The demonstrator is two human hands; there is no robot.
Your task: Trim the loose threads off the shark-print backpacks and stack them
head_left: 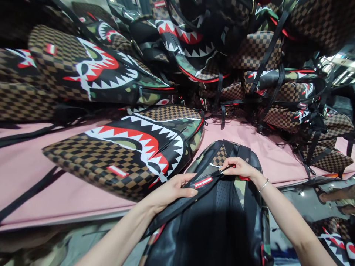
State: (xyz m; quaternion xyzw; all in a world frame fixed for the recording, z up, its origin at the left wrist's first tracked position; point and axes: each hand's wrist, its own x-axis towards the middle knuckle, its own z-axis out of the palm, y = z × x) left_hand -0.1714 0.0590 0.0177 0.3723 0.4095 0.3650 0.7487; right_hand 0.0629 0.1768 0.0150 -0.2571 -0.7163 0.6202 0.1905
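– first item, and where it lies?
– one backpack [219, 229], black, padded back face turned up; upper end over the front edge of the pink table [91, 201], lower end toward the person. patches of camouflage and brown check near its top.

– left hand [173, 190]?
– thumb and fingers clasped, narrow, on one black shoulder strap [169, 214] of the backpack, just beside a red label [203, 183] with white lettering.

– right hand [240, 168]?
– fingertips pinched on a slim dark strip [219, 173], a bit of red showing beside them; what the strip is, one cannot tell. silver bracelet [263, 185] at the wrist.

– next entry, to the left?
– one shark-mouth bag [133, 147], lying on the table, front up: brown-and-black check, red band, jagged white teeth, camouflage at its right end, small red-and-white patch [118, 171] on the check.

– along the back?
– a heap of bags [61, 70] in like print, several turned different ways; count uncertain, many overlap. black webbing [223, 116] hangs from some.

– far right?
– a stack of checked bags [288, 118], straps trailing. below table level, one more shark-print bag [334, 240], partly out of view.
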